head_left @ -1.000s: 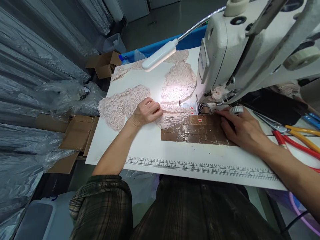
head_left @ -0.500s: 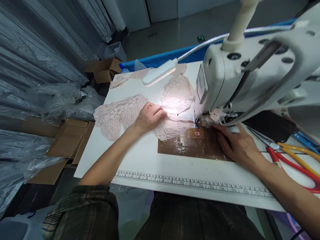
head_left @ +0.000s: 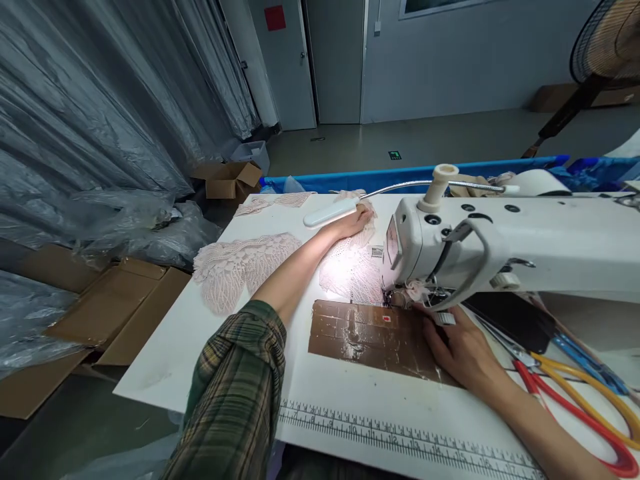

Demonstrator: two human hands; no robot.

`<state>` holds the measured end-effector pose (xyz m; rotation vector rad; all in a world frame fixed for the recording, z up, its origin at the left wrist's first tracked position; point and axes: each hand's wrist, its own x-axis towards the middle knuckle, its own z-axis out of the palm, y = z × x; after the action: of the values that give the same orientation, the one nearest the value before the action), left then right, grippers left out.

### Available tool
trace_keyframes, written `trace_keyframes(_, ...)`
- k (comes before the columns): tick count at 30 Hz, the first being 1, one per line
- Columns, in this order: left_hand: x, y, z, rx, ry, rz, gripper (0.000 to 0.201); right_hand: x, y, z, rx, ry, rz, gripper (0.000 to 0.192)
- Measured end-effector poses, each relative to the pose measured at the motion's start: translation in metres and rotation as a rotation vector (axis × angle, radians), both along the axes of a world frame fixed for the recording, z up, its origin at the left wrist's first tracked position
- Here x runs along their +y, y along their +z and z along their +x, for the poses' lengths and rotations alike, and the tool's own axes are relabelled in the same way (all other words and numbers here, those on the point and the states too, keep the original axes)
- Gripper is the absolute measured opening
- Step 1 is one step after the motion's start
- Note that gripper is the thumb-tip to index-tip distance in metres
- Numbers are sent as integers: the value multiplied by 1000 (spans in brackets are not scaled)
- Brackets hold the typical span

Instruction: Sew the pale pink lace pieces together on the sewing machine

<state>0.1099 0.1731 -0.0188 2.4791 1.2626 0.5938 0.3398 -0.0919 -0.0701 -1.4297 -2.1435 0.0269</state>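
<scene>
The left hand [head_left: 356,220] reaches far across the white worktop [head_left: 240,333], its fingers curled down onto a pale pink lace piece [head_left: 353,267] that lies at the far side, just beneath the white lamp head [head_left: 330,213]; how tightly they grip cannot be told, since the lamp and the lace hide the tips. The lace runs from that hand back toward the needle area of the white sewing machine [head_left: 500,240], brightly lit by the lamp. The right hand [head_left: 463,347] rests flat beside the presser foot, fingers loosely together and pointing toward the needle, lying on a brown taped patch [head_left: 360,333] of the worktop. A second lace piece [head_left: 235,263] lies to the left, apart from both hands. Red and yellow handled scissors [head_left: 575,407] lie to the right of the right forearm. A printed ruler [head_left: 400,440] runs along the near edge.
</scene>
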Motion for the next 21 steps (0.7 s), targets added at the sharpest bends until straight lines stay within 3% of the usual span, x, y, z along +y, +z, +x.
trace_keyframes(4, -15, 4, -4, 29, 22, 36, 33, 1, 1, -3, -6, 5, 56, 24)
trace_keyframes(10, -84, -1, -19, 169, -86, 181, 30, -6, 16, -6, 91, 149, 239, 22)
trace_keyframes(16, -137, -6, -59, 212, -162, 184, 31, -33, 68, -21, 234, 318, 437, 75)
trace_keyframes(21, -178, -9, -98, 124, -162, 255, 29, -73, 89, -26, 169, 357, 299, 92)
